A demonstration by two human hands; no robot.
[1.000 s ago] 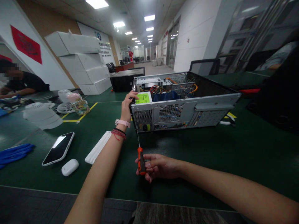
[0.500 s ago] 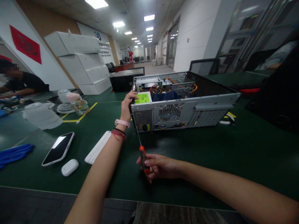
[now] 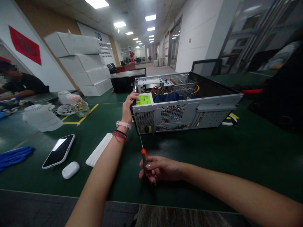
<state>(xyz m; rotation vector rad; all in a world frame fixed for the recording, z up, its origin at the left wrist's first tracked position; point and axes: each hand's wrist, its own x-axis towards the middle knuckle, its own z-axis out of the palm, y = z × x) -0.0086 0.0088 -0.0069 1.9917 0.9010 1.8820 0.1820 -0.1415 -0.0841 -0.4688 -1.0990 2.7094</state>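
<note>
An opened computer case [image 3: 189,108] lies on its side on the green table, its rear panel facing me. My left hand [image 3: 129,105] grips its near left corner, fingers over the top edge beside the power supply [image 3: 145,99] with a yellow-green label. A screwdriver [image 3: 146,162] with a red and dark handle is held in my right hand [image 3: 161,168], thumb and fingers closed round the handle. Its thin shaft slants up to the lower left corner of the rear panel; whether the tip sits in a screw is too small to make out.
Left of my forearm lie a white long flat object [image 3: 99,148], a phone [image 3: 59,151], a white earbud case [image 3: 70,170] and blue gloves [image 3: 15,157]. Behind stand white fans [image 3: 42,116], stacked white boxes [image 3: 82,67] and a black case [image 3: 127,80]. A person [image 3: 22,80] sits far left.
The fingers of my right hand have shifted slightly round the screwdriver handle. My left hand and the computer case stay in place.
</note>
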